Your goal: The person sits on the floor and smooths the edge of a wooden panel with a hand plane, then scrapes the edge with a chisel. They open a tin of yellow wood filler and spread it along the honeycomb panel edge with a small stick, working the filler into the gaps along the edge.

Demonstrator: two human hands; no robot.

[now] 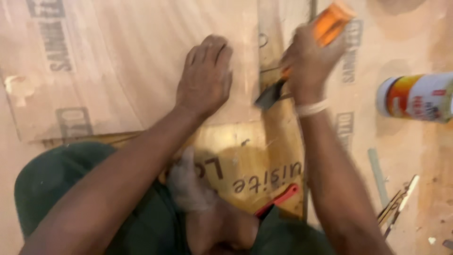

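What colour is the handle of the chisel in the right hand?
Orange, on the chisel gripped by the right hand; head view.

The left hand point(205, 78) lay flat, palm down, fingers close together and pointing away from the body, its bare forearm running back toward the lower left. The right hand point(309, 59) was curled in a tight fist, knuckles up, wrist bent slightly inward and ringed by a pale band, its forearm stretching straight back toward the lower right
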